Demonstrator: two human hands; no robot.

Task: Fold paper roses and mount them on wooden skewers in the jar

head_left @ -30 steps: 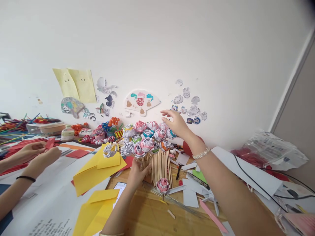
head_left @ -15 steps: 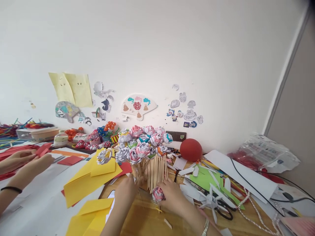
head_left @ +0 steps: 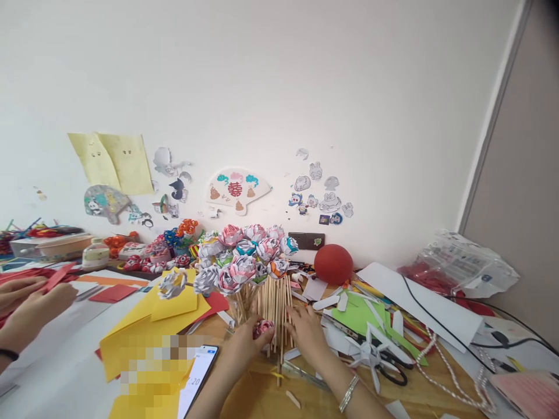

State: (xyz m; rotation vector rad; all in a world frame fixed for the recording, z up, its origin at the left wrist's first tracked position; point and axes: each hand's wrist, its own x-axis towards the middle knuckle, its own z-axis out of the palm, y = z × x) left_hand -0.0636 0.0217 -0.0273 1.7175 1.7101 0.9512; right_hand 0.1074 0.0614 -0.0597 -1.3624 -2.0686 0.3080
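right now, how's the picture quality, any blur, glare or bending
Head view: soft light, no harsh glare; paper flowers legible; mosaic blocks over part of the yellow paper; the wall's right edge leans, perhaps lens distortion; top right corner dark.

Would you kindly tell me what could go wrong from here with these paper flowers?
The left hand holds a pink paper flower, so a tight grip might crumple it.
The right hand is beside the upright wooden sticks and could knock some askew.
The left forearm, next to the phone, might nudge it.
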